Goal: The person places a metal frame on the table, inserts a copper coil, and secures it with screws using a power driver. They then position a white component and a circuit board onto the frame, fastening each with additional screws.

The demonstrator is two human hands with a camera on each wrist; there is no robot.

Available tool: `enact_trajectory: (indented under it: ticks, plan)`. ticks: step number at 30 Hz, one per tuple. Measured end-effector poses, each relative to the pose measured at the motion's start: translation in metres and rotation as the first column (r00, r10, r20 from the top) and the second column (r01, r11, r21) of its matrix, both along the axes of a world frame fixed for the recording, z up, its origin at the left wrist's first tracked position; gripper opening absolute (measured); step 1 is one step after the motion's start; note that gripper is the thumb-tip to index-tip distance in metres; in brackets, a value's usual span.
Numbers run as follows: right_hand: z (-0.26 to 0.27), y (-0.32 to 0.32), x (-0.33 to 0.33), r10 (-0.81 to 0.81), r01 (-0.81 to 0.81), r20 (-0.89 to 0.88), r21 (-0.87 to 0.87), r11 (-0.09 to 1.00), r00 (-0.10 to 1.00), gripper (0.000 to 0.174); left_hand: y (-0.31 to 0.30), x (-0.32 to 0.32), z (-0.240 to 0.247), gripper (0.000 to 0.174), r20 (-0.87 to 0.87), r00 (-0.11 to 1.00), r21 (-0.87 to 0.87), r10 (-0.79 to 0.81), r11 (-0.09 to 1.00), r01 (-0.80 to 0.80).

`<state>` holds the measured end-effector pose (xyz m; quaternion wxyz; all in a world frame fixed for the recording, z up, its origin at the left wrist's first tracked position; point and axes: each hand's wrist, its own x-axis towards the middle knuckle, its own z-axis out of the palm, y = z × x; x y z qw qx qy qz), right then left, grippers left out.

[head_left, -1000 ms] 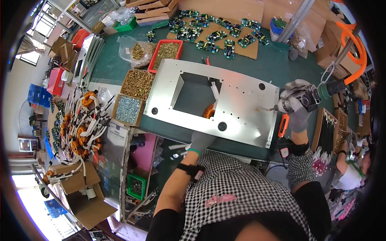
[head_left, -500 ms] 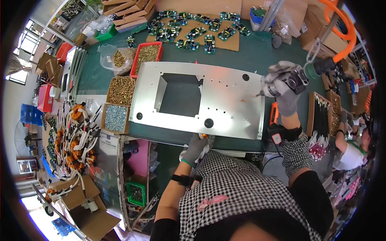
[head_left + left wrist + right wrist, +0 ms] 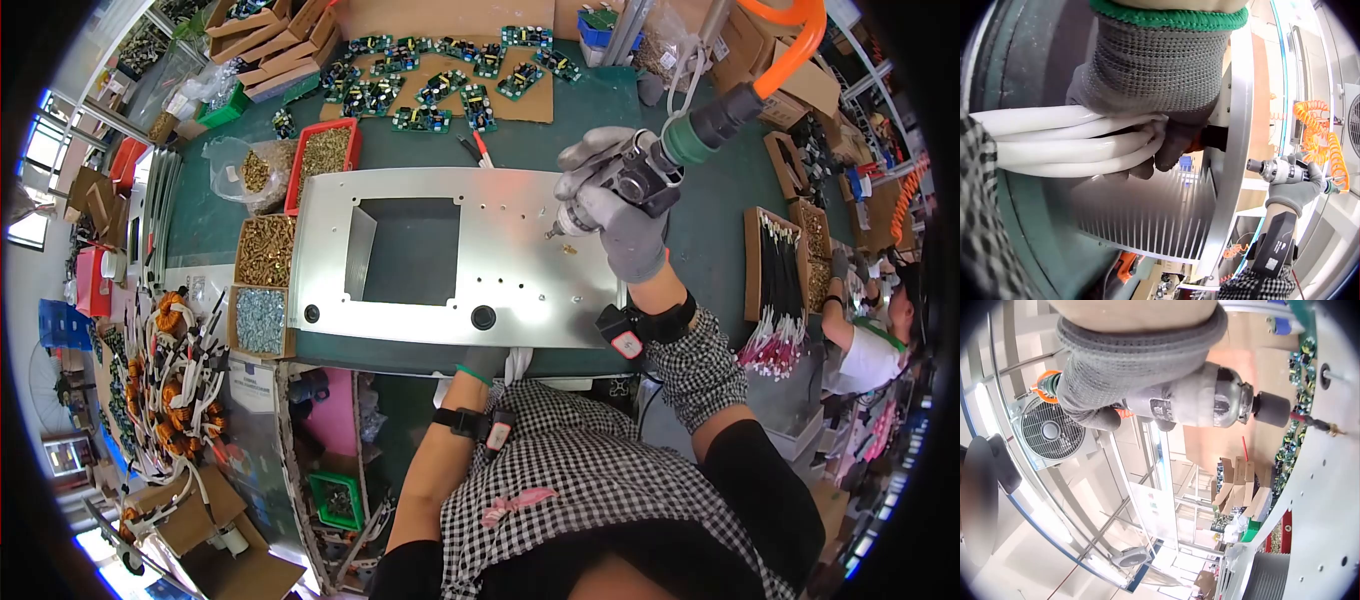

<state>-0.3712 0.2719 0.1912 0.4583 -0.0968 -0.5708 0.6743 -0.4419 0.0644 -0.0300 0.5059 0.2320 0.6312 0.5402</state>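
Observation:
A silvery metal panel (image 3: 400, 325) with a rectangular opening lies on the green bench. My left hand (image 3: 485, 360) reaches beneath its front edge. There, in the left wrist view, the gloved fingers (image 3: 1175, 144) curl round a coil (image 3: 1195, 145), mostly hidden by the glove, with thick white leads (image 3: 1054, 150) trailing from it. Over the panel's right part, my right hand (image 3: 615, 205) grips a pneumatic screwdriver (image 3: 1204, 397). Its bit points down at the panel, close to a brass screw (image 3: 1335, 429) by the bit's tip.
An orange air hose (image 3: 795, 55) runs from the screwdriver. Left of the panel stand boxes of brass screws (image 3: 265, 250) and silver screws (image 3: 260, 320). Circuit boards (image 3: 440, 88) lie on cardboard behind. Black cables (image 3: 778, 270) fill a box at right; another person (image 3: 860, 330) sits beyond.
The head view has shifted. My right hand has brought the screwdriver left over the panel, its bit nearer the brass screw. My left hand has drawn the coil toward the front edge, then back underneath.

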Motion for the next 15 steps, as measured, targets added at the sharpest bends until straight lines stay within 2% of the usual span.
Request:
enact_trajectory:
  ticks: [2,5,6,10,13,15]
  plan:
    - [0.0,-0.007,0.005,0.057,-0.056,0.03,-0.027,0.998,0.998,0.041,-0.004,0.0,0.003,0.025,0.013,1.0,-0.008,-0.008,1.0,0.008]
    - [-0.003,-0.019,0.009,0.179,-0.189,-0.071,-0.192,0.963,0.981,0.042,0.0,0.0,0.004,0.026,0.001,1.0,-0.016,-0.013,1.0,0.013]
    - [-0.006,-0.021,0.008,0.193,-0.206,-0.099,-0.137,0.969,0.976,0.042,0.004,0.001,0.002,0.026,-0.012,1.0,-0.016,-0.017,1.0,0.017]
    - [-0.012,-0.026,0.009,0.207,-0.215,-0.087,-0.09,0.973,0.974,0.043,0.022,0.002,-0.007,0.027,-0.09,0.995,-0.017,-0.045,0.999,0.044]
    - [-0.011,-0.029,0.008,0.186,-0.192,-0.072,-0.083,0.978,0.98,0.044,0.017,0.003,-0.002,0.027,-0.07,0.995,-0.024,-0.066,0.998,0.065]
    - [-0.003,-0.038,0.007,0.195,-0.214,-0.104,-0.226,0.95,0.975,0.041,0.003,0.004,0.006,0.027,-0.011,0.997,-0.031,-0.078,0.997,0.077]
